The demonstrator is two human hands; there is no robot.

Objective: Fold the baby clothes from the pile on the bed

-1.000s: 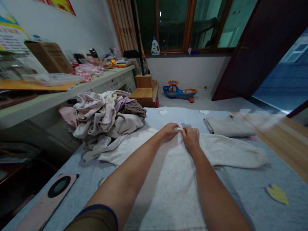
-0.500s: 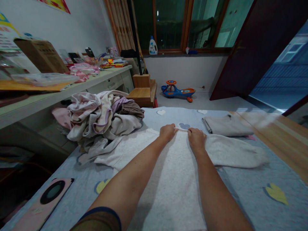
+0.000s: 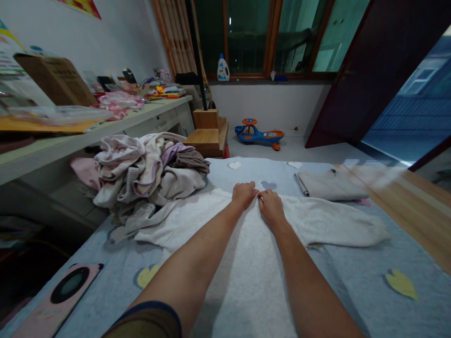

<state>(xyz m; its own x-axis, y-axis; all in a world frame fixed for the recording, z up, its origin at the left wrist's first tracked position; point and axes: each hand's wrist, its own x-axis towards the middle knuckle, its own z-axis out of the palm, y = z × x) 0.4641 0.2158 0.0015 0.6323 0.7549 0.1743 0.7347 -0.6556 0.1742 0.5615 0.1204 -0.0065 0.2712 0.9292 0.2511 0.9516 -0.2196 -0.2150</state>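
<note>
Both left hand (image 3: pixel 243 194) and right hand (image 3: pixel 271 208), fingers (image 3: pixel 261 195) pinched narrowly on a white terry garment (image 3: pixel 244 281), could lose hold if the soft cloth slips.

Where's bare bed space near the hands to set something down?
Bare light-blue bedsheet shows lower right, below the white cotton garment, and ahead of the left hand, between the crumpled clothes heap and the folded grey garment. Crowded: left, around that heap.

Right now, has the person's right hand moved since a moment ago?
Yes, leftward: the right hand now sits almost under the blue heart, not well right of it.
</note>
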